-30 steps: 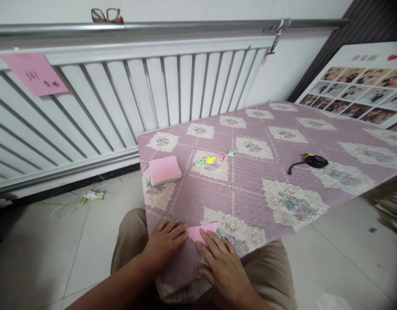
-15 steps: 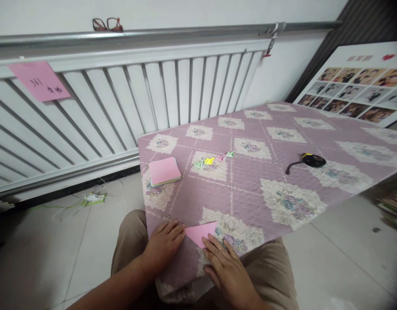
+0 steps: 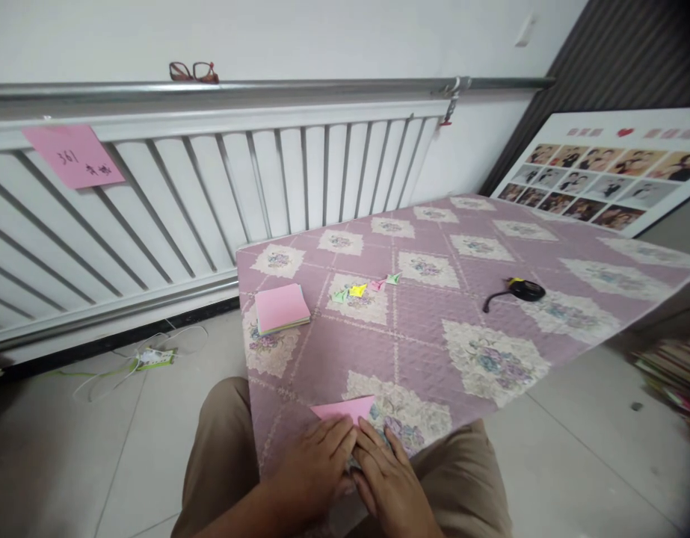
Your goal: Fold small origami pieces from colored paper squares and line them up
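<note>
A folded pink paper (image 3: pixel 345 409) lies at the near edge of the table with the purple floral cloth (image 3: pixel 434 329). My left hand (image 3: pixel 316 467) and my right hand (image 3: pixel 388 482) lie side by side on its near part, fingers stretched flat and pressing down. The fingertips of both hands meet over the paper, hiding its lower half. A stack of coloured square sheets with a pink one on top (image 3: pixel 281 308) sits at the table's left. Several small folded paper figures (image 3: pixel 364 286) lie in a row near the table's middle.
A black and yellow tape measure (image 3: pixel 518 290) lies on the right of the table. A white radiator with a pink note (image 3: pixel 72 155) runs along the wall; glasses (image 3: pixel 193 72) rest on the pipe above. A photo board (image 3: pixel 596 168) leans at the right. Cords (image 3: pixel 148 359) lie on the floor.
My left hand has slid right onto the pink paper, and both hands have drawn closer together and nearer to me. The view has tilted up slightly.
</note>
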Action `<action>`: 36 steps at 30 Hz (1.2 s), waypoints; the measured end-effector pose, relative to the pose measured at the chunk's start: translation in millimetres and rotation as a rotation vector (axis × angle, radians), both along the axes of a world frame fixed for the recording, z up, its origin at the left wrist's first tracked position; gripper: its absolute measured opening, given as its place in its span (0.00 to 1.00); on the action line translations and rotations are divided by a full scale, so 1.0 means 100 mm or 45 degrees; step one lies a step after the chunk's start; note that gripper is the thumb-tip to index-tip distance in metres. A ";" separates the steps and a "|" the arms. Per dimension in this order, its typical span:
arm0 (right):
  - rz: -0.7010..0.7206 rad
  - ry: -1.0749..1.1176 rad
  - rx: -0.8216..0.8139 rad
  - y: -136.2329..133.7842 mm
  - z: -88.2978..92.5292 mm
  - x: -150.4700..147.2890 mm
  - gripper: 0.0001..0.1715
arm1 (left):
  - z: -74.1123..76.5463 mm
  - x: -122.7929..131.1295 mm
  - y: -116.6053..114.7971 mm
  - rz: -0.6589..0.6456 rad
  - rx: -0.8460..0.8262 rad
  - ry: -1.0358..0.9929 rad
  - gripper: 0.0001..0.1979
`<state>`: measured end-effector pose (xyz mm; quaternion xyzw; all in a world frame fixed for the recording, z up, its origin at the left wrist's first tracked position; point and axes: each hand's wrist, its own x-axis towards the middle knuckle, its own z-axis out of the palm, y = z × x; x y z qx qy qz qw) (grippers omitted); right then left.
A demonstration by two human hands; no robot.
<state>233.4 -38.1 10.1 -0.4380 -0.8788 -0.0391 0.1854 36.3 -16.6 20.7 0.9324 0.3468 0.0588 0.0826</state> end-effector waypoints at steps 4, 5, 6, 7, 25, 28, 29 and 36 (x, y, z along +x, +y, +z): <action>-0.027 -0.006 0.084 -0.02 -0.11 0.02 0.24 | 0.03 -0.02 0.00 0.019 -0.065 0.035 0.31; -0.031 0.003 0.091 -0.02 -0.14 0.02 0.24 | 0.06 -0.02 0.01 0.021 -0.083 0.043 0.32; -0.033 0.013 0.096 -0.02 -0.16 0.03 0.24 | 0.09 -0.03 0.01 0.030 -0.104 0.048 0.32; -0.031 0.020 0.099 -0.02 -0.17 0.03 0.24 | 0.11 -0.03 0.02 0.047 -0.128 0.052 0.33; -0.190 0.016 -0.031 0.07 -0.09 0.06 0.27 | 0.14 -0.02 0.11 0.145 -0.307 0.060 0.40; -0.240 -0.025 -0.056 0.13 -0.11 0.08 0.28 | 0.14 -0.02 0.11 0.136 -0.327 0.071 0.40; -0.259 -0.039 -0.068 0.15 -0.11 0.10 0.28 | 0.13 -0.02 0.11 0.132 -0.332 0.080 0.40; -0.458 -0.076 -0.276 0.29 -0.04 0.16 0.28 | 0.14 -0.01 0.12 0.148 -0.355 0.130 0.41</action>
